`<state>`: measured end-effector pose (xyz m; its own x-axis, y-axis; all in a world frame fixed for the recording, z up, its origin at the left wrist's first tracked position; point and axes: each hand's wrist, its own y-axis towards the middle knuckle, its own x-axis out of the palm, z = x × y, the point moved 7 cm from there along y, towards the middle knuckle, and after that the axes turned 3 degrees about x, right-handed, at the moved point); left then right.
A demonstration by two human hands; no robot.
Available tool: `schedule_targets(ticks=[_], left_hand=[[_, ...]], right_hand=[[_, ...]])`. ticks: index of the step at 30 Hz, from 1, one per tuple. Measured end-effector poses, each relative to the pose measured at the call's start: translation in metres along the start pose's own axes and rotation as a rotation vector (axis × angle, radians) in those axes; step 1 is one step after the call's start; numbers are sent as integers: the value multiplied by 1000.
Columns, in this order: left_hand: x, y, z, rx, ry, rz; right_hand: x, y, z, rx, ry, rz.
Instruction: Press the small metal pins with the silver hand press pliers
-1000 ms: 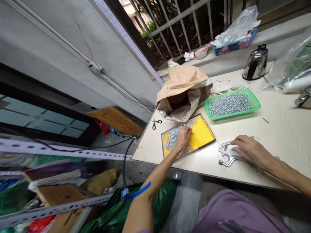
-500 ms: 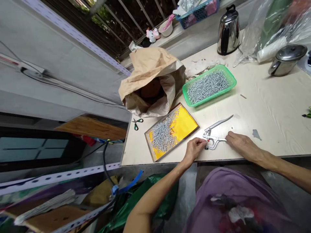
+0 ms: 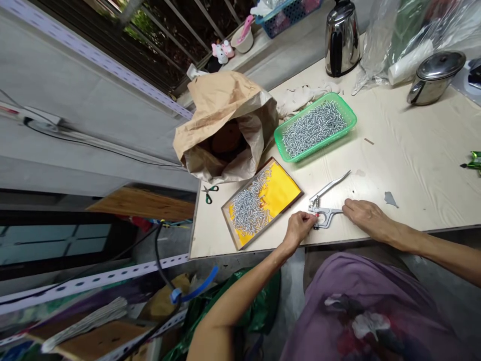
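Note:
A silver snap-fastener-style hand press (image 3: 327, 214) lies on the table, its long upper lever raised away from the lower frame and a small spring near the hinge. My left hand (image 3: 299, 229) has its fingers pinched at the jaw end, by a small red part; whatever is between the fingertips is too small to name. My right hand (image 3: 366, 216) is closed round the end of the lower handle. Left of the press, a shallow tray (image 3: 283, 188) with a yellow bottom holds a heap of small silver metal pins. Behind it, a green plastic basket (image 3: 290, 155) is full of similar pins.
A large open brown paper bag (image 3: 214, 100) stands behind the tray. Small scissors (image 3: 209, 194) lie near the left table edge. A steel kettle (image 3: 341, 42), a lidded metal pot (image 3: 436, 80) and clear plastic bags (image 3: 379, 45) stand at the back right. A grey scrap (image 3: 391, 199) lies beyond my right hand.
The view has shifted slightly, so everything on the table sits a little further left. Both hands keep their places at the press; the red part at its jaw shows more.

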<state>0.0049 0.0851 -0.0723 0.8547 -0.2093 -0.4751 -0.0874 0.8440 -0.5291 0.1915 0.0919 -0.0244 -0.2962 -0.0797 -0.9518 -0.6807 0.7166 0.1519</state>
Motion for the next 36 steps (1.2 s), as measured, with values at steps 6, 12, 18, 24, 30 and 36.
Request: schedule_targets(ticks=[6,12,18,24,30,36], left_hand=[[5,-1,-4,-118,51,-119],[7,-11,-13,-207,-36,-88],[7,-19,-12,-222,-125,-31],[6,-22,-9,-249,-161,-21],[7,-23,-5,-275,-176,-20],[-3,-26,-3,-53,56,75]], right_hand=[[3,1,11,42,71,-133],[-1,19,45,75,11,-77],[11,29,53,35,-36,-178],[3,31,45,70,-37,-202],[2,30,44,87,-48,-211],[1,26,41,77,-54,-191]])
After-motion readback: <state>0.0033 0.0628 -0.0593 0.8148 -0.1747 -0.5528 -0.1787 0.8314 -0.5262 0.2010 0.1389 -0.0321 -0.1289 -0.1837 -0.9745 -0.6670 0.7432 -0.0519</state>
